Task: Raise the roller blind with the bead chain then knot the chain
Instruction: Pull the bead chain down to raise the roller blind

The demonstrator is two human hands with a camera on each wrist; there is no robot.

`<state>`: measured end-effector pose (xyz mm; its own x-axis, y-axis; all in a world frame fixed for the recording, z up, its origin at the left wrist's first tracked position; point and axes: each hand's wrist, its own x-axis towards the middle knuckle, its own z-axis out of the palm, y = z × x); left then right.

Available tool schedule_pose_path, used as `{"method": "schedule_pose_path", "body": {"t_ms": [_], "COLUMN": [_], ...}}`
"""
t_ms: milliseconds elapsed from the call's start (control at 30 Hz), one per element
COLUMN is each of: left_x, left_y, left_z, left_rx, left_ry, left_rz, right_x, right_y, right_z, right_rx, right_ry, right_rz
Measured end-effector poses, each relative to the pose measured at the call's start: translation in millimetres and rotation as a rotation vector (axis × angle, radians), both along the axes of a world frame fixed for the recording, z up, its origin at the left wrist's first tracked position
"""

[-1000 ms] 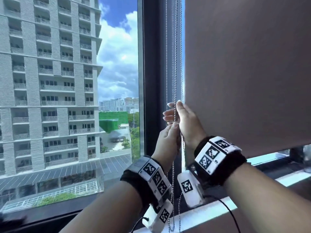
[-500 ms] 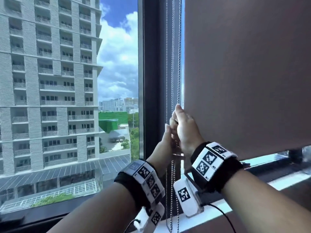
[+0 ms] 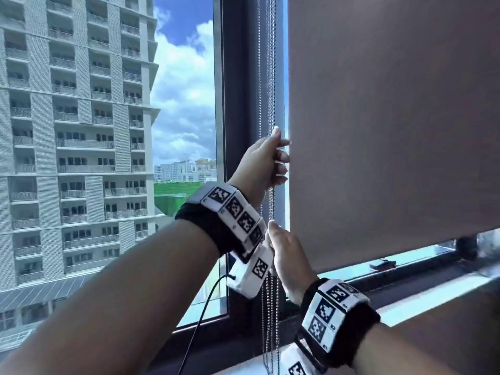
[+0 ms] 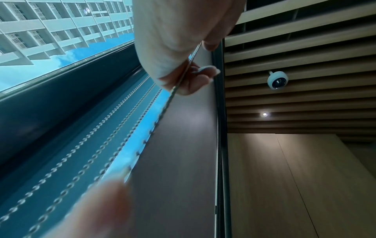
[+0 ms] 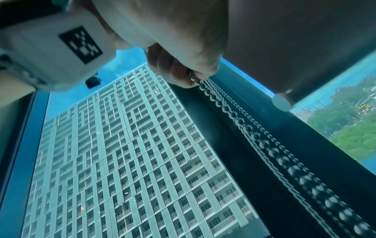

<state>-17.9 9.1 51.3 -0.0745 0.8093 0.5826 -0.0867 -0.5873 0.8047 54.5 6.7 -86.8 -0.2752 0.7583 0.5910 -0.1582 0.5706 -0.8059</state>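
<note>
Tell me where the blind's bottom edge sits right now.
In the head view the roller blind's bottom edge hangs low on the right, just above the window sill, right of the bead chain.

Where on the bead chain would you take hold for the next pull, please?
Take the bead chain on the taut strand above the left hand, from the room side. It hangs straight beside the roller blind; pinch across it so the beads stop the grip sliding.

A dark window frame (image 3: 238, 104) splits the glass; outside stands a pale high-rise with balconies (image 3: 75, 131) under blue sky and white clouds (image 3: 184, 104). Daylight falls on the pale sill (image 3: 433, 293). Overhead, a slatted wooden ceiling (image 4: 305, 48) carries a small white camera (image 4: 277, 80) and a recessed spotlight (image 4: 264, 114).
</note>
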Motion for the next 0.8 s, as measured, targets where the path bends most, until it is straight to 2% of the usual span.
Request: {"method": "schedule_pose_path", "body": {"t_ms": [100, 233, 333, 667, 800], "left_x": [3, 2, -2, 0, -1], "left_y": [-3, 2, 2, -3, -7], "left_z": [8, -16, -30, -90, -117], "left_rx": [-0.007, 0.027, 0.02, -0.07, -0.115], "left_ry": [-0.008, 0.003, -0.028, -0.058, -0.042], "left_rz": [0.029, 0.037, 0.005, -0.049, -0.084], "right_x": [3, 3, 6, 9, 8], "right_y": [-5, 3, 8, 17, 9], "right_z": [-16, -37, -36, 47, 78], "right_rx": [-0.077, -0.14, -0.171, -0.055, -0.004], "right_ry": [-0.004, -0.064, -0.061, 0.163, 0.177], "right_rz": [0.028, 0.092, 0.087, 0.058, 0.085]}}
